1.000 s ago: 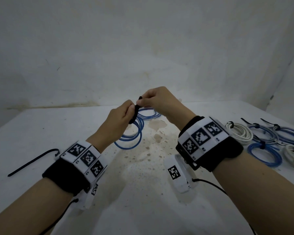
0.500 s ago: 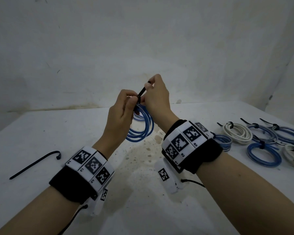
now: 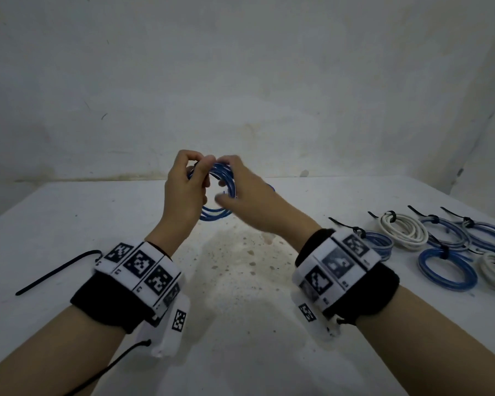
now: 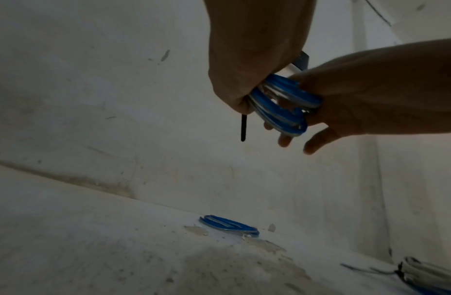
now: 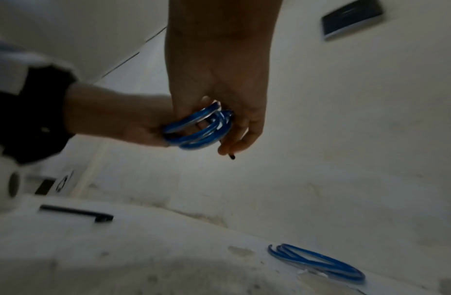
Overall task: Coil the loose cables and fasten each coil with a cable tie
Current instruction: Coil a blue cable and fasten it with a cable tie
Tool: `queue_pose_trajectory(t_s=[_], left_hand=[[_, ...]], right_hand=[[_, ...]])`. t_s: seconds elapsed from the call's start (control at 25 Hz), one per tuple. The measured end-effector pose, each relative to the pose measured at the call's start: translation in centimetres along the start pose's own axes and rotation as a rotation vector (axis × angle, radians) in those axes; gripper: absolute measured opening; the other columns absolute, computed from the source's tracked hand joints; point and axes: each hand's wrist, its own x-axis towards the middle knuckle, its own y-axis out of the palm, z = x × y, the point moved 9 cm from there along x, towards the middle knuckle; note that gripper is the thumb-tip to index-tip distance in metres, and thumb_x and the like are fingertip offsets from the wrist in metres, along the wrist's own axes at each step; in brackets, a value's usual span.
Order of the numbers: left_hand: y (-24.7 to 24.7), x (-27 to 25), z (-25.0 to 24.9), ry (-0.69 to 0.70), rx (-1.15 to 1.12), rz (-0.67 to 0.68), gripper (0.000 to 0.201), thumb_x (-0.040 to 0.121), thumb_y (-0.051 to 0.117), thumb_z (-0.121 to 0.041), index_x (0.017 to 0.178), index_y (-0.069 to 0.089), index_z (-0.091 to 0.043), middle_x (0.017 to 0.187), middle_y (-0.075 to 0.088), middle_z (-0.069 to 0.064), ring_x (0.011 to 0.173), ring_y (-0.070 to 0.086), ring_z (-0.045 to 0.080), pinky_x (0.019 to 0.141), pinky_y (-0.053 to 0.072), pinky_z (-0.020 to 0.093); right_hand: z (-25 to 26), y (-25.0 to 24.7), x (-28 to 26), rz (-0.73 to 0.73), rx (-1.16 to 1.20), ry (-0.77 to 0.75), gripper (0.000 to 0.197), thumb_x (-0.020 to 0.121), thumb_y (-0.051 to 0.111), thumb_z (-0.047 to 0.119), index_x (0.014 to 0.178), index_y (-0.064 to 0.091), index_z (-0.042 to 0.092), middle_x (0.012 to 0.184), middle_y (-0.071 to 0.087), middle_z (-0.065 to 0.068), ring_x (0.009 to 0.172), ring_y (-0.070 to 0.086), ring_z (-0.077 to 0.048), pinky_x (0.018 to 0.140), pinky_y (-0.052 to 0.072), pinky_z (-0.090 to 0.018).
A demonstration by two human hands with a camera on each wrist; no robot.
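Note:
I hold a blue cable coil in the air over the middle of the white table. My left hand grips the coil's top left. A black cable tie sticks out below that fist in the left wrist view. My right hand holds the coil's right side, with fingers hooked over the blue strands and the thumb underneath. The tie's dark tip shows just below my right fingers. The tie's head is hidden in the hands.
Another blue coil lies loose on the table behind the hands. A spare black cable tie lies at the left. Several tied coils sit at the right, among them a white one and a blue one. A wall stands close behind the table.
My right hand has let go of the tie's tail, which it was pulling upward, and now holds the coil's ring. The left hand still holds the coil, with the tie's tail in its fist.

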Motion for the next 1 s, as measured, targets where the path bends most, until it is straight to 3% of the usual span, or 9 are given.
queue_pose_trajectory(t_s=[0.12,0.24,0.36,0.48,0.56,0.64,0.72,0.88,1.0], left_hand=[[0.8,-0.7,0.4,-0.005,0.050,0.018,0.014,0.095,0.047,-0.028,0.095,0.046,-0.013,0.064,0.049,-0.001,0.045,0.044,-0.001,0.043,0.035,0.012],[1.5,-1.4,0.1,0.026,0.067,0.067,0.010,0.095,0.049,-0.024,0.099,0.046,-0.016,0.073,0.056,-0.006,0.053,0.051,-0.003,0.051,0.041,0.009],[1.7,-1.6,-0.2,0.078,0.053,0.220,0.015,0.095,0.048,-0.013,0.108,0.044,-0.019,0.087,0.058,-0.008,0.063,0.058,0.001,0.064,0.052,0.016],[1.3,-2.2,-0.6,0.157,0.153,0.337,0.027,0.094,0.045,-0.002,0.113,0.041,-0.019,0.081,0.059,-0.004,0.058,0.057,0.006,0.063,0.052,0.016],[1.6,-2.1,-0.6,0.151,0.200,0.392,0.029,0.094,0.043,0.000,0.115,0.031,-0.017,0.081,0.057,-0.002,0.051,0.054,0.008,0.061,0.052,0.015],[1.9,-1.5,-0.8,0.125,0.199,0.387,0.022,0.096,0.039,0.000,0.107,0.025,-0.012,0.087,0.058,-0.001,0.047,0.052,0.008,0.060,0.054,0.018],[2.0,-0.9,-1.3,0.141,0.231,0.334,0.016,0.097,0.036,-0.001,0.100,0.025,-0.012,0.085,0.057,-0.001,0.046,0.051,0.010,0.060,0.057,0.024],[0.7,-0.7,-1.7,0.166,0.170,0.112,0.015,0.091,0.053,-0.004,0.091,0.045,-0.017,0.082,0.061,-0.006,0.053,0.060,0.008,0.059,0.053,0.018],[-0.1,-1.1,-1.9,0.186,0.088,0.006,0.018,0.086,0.063,-0.007,0.086,0.052,-0.022,0.081,0.063,-0.009,0.059,0.065,0.006,0.058,0.054,0.017]], right_hand=[[-0.3,1.0,0.0,-0.067,-0.489,-0.034,0.038,0.097,0.046,0.020,0.130,0.031,0.010,0.114,0.058,-0.011,0.089,0.060,-0.026,0.068,0.047,-0.032],[-0.2,0.8,0.1,-0.109,-0.737,-0.036,0.023,0.098,0.039,0.009,0.120,0.034,0.006,0.094,0.061,-0.007,0.068,0.047,-0.022,0.049,0.027,-0.026],[-0.1,0.4,0.3,-0.051,-0.754,-0.068,0.018,0.097,0.037,0.008,0.115,0.037,0.007,0.084,0.052,-0.003,0.060,0.042,-0.019,0.047,0.029,-0.025],[-0.5,0.1,0.4,0.157,-0.460,-0.077,0.013,0.101,0.031,0.019,0.103,0.041,0.010,0.076,0.059,-0.006,0.051,0.054,-0.018,0.053,0.050,-0.034],[-0.6,-0.1,0.5,0.159,-0.507,-0.113,0.015,0.101,0.032,0.019,0.108,0.043,0.012,0.085,0.059,-0.008,0.058,0.059,-0.020,0.059,0.050,-0.034],[-0.4,-0.4,0.7,0.005,-0.641,-0.212,0.033,0.099,0.039,0.009,0.131,0.037,0.016,0.109,0.055,-0.009,0.067,0.057,-0.023,0.063,0.049,-0.032],[0.0,-0.7,0.5,-0.160,-0.629,-0.289,0.055,0.094,0.048,0.003,0.140,0.023,0.023,0.110,0.057,-0.011,0.067,0.060,-0.027,0.064,0.054,-0.036],[1.6,-1.9,-0.7,-0.448,-0.601,-0.478,0.035,0.079,0.066,-0.006,0.110,0.053,0.004,0.066,0.061,-0.013,0.039,0.051,-0.029,0.040,0.048,-0.030],[2.6,-2.7,-0.9,-0.568,-0.517,-0.497,0.011,0.081,0.063,0.002,0.092,0.062,0.000,0.062,0.059,-0.010,0.035,0.046,-0.024,0.034,0.044,-0.026]])
